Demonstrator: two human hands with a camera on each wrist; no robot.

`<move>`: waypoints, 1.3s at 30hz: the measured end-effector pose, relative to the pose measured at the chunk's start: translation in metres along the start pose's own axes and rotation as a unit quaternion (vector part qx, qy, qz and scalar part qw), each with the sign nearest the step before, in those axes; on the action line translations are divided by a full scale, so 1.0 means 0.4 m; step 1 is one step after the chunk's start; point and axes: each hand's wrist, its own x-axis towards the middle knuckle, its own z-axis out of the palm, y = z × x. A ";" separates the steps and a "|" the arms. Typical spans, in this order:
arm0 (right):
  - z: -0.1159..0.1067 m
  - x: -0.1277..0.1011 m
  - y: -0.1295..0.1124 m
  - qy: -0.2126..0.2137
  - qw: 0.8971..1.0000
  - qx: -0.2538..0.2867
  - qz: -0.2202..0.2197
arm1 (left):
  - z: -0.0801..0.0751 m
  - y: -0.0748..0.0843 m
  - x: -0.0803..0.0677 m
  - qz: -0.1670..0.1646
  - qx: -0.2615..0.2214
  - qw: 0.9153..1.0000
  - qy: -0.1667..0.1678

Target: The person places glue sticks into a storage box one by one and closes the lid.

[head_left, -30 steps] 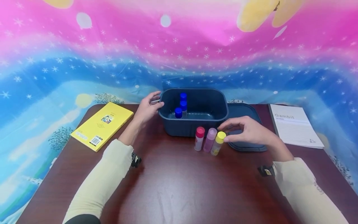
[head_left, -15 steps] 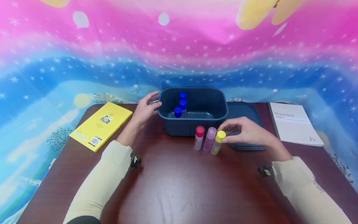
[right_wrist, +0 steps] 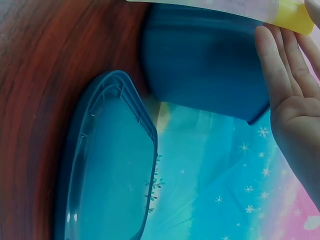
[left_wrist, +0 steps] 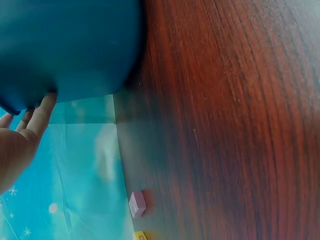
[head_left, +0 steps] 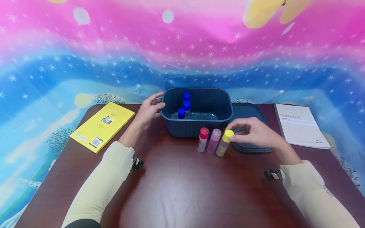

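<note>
At the box's left end, my left hand (head_left: 149, 111) touches the dark blue plastic box (head_left: 182, 128); in the left wrist view its straight fingers (left_wrist: 42, 116) meet the outer wall. Between thumb and fingertips, my right hand (head_left: 258, 134) pinches the yellow cap of a clear glue stick (head_left: 223, 148), which leans right with its base low by the table. Beside it, a purple glue stick (head_left: 214, 142) and a red-capped glue stick (head_left: 203, 142) stand upright in front of the box. Inside, toward the left, are three blue-capped glue sticks (head_left: 181, 113).
The box's lid (head_left: 251, 114) lies on the table (head_left: 182, 190) to the right, partly behind my right hand. A yellow book (head_left: 105, 126) lies at the left and a white notebook (head_left: 302, 126) at the right. A patterned cloth (head_left: 128, 47) hangs behind.
My right hand has closed its thumb and fingers on the yellow cap, and that glue stick has tipped to the right. The left hand stays at the box.
</note>
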 end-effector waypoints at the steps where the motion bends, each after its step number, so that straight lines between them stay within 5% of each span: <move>1: -0.005 -0.001 -0.001 0.003 1.000 0.002 0.001 | 0.000 0.002 -0.001 -0.002 0.000 1.000 0.000; 14: -0.103 -0.022 -0.040 0.098 0.995 0.024 -0.026 | -0.002 0.007 0.001 -0.011 0.013 1.000 -0.003; 20: -0.142 -0.028 -0.045 0.129 0.981 0.115 -0.086 | -0.005 0.010 0.003 -0.015 0.018 1.000 -0.005; 27: -0.159 -0.029 -0.043 0.169 0.948 0.229 -0.141 | -0.002 0.016 0.000 -0.017 0.013 1.000 -0.005; 35: -0.158 -0.014 -0.037 0.152 0.871 0.404 -0.234 | -0.005 0.012 0.003 -0.020 0.019 1.000 -0.007; 39: -0.140 0.001 -0.039 0.168 0.853 0.430 -0.243 | -0.004 0.011 0.002 -0.020 0.018 1.000 -0.007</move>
